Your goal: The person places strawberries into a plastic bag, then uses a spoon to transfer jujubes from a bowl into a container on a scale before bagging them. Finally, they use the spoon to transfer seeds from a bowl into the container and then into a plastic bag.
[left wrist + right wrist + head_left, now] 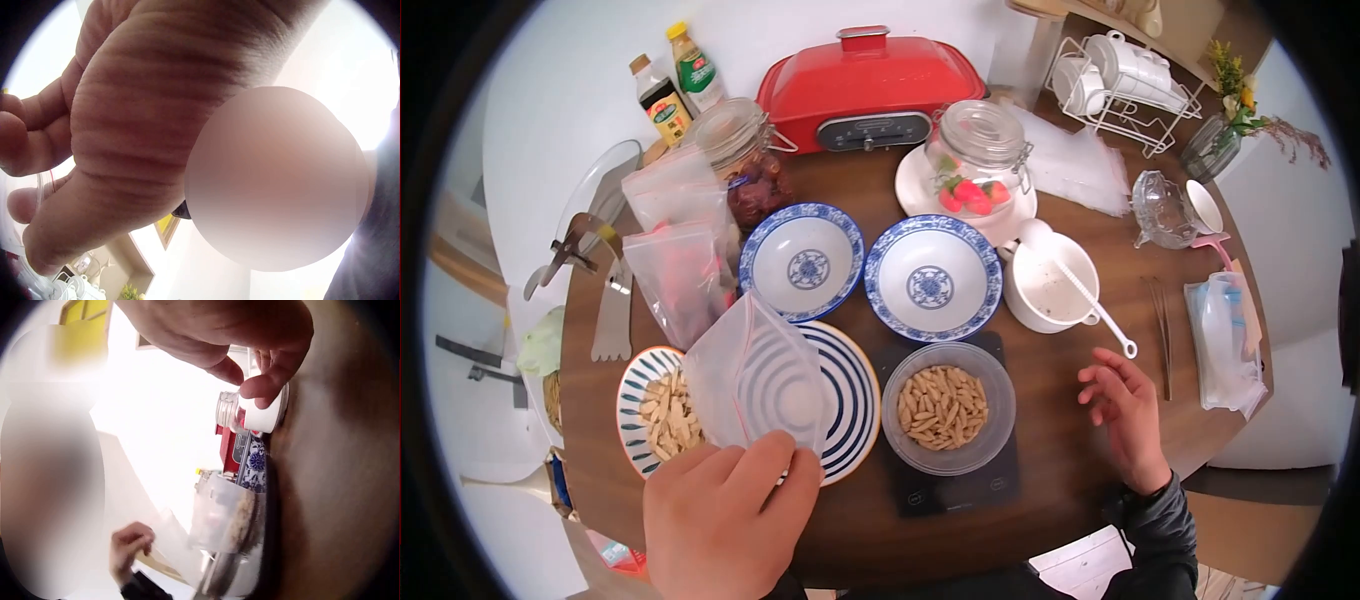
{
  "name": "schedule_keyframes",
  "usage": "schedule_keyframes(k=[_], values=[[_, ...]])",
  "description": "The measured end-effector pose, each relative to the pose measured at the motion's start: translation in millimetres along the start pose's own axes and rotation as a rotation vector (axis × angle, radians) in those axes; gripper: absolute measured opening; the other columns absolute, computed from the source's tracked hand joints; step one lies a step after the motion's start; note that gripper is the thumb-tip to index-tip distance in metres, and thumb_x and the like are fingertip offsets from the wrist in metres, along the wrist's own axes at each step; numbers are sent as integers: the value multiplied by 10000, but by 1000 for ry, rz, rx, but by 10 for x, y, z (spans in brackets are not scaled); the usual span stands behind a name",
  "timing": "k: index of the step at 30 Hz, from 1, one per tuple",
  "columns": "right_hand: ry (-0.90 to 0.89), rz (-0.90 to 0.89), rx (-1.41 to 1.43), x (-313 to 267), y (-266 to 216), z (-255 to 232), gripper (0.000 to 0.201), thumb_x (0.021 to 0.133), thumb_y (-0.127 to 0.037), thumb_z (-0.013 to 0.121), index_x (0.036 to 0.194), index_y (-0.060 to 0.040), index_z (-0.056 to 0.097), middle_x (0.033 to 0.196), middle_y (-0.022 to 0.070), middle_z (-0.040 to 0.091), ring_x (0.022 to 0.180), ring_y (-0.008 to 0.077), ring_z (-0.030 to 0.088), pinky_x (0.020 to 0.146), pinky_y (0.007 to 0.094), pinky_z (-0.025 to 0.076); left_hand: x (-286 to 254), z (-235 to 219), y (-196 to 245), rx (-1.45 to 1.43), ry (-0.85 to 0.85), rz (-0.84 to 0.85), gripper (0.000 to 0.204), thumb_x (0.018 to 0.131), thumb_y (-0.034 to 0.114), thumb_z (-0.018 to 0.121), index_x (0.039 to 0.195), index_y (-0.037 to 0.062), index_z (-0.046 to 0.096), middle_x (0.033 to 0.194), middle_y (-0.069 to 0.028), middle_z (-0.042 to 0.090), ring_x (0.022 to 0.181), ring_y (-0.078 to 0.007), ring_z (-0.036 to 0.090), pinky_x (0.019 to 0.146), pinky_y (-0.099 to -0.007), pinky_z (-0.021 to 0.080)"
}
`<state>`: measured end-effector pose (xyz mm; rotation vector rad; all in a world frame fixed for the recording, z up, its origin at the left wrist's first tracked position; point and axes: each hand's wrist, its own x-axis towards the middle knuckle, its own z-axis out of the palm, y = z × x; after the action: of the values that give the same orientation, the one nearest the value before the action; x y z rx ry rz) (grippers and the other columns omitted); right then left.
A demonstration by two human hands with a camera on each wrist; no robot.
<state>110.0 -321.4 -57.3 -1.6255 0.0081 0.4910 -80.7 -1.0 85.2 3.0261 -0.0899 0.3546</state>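
Observation:
My left hand (730, 515) pinches a clear zip bag (765, 375) by its edge, above a plate with blue rings (855, 400). Through the film the plate's rings show. Left of the bag lies a striped bowl of pale dried slices (665, 415), partly covered by bag and hand. A plastic tub (892, 425) of tan, finger-shaped pieces (943, 407) stands on a black kitchen scale (960, 492). Over the table to its right, my right hand (1128, 420) holds nothing, its fingers loosely bent. Nearest to it are a white spoon (1090, 290) and a white mug (1050, 315).
Two blue-patterned bowls (845, 285) (935, 320) sit mid-table. Behind them are a red electric cooker (870, 85), a jar of strawberries (975, 150) and a jar of dark fruit (755, 190). Filled bags (680, 270) stand at left; tweezers (1165, 340) lie at right.

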Motion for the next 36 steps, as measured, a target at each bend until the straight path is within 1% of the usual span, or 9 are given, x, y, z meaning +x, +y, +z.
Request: schedule_keyframes(k=[2,8,13,17,19,23,26,29,36], values=[[23,94,245,58,32,-80,434,1007,-136,586,1391,25,461,1061,95,689,798,126,652,561,218,465,-1,8,14,-11,25,16,290,602,74,819,857,29,688,818,-55,617,584,-227,593,514,-356,417],[86,-31,419,219,36,-89,364,1023,-162,588,1341,-2,510,1016,76,688,802,117,642,586,208,459,-14,32,36,-16,48,20,253,628,87,802,848,51,684,767,-41,591,585,-223,600,513,-359,424],[145,-120,339,275,-44,-110,262,1036,-155,572,1251,-8,594,948,70,698,774,115,651,576,207,464,21,101,60,11,-3,29,213,660,115,780,839,80,670,777,-18,567,604,-220,590,536,-358,428],[272,-391,163,-60,-461,-12,231,1033,-147,573,1204,0,621,900,113,714,743,151,695,513,204,463,40,159,18,59,-101,6,175,688,120,754,830,105,654,791,-16,539,624,-222,582,556,-368,431],[131,-638,60,-326,-617,30,257,999,-162,632,1181,19,614,830,144,710,681,198,699,491,234,505,35,181,-8,60,-145,-21,161,697,120,746,826,113,651,791,-20,532,628,-224,583,558,-372,431],[-178,-774,-48,-660,-809,179,187,888,-57,727,1024,33,637,735,183,708,612,229,716,539,288,587,40,223,-25,36,-189,62,201,693,101,690,889,74,656,829,-26,511,650,-179,560,547,-330,434],[-258,-1006,-344,-625,-854,260,144,842,0,738,955,42,658,726,147,732,604,235,728,556,297,582,37,227,-15,52,-209,48,191,696,98,689,882,79,652,831,-28,512,651,-181,564,550,-336,438],[-355,-1003,-472,-549,-925,389,139,839,-13,743,943,45,671,725,141,732,620,245,734,556,298,578,37,207,-37,62,-211,38,175,699,99,688,867,84,645,826,-31,512,655,-184,570,554,-343,445],[-315,-817,-393,-482,-906,765,117,847,-41,757,927,8,686,753,105,724,631,235,711,587,304,550,10,163,-110,90,-166,-8,163,695,100,681,852,88,637,821,-37,512,667,-190,581,563,-342,458]])
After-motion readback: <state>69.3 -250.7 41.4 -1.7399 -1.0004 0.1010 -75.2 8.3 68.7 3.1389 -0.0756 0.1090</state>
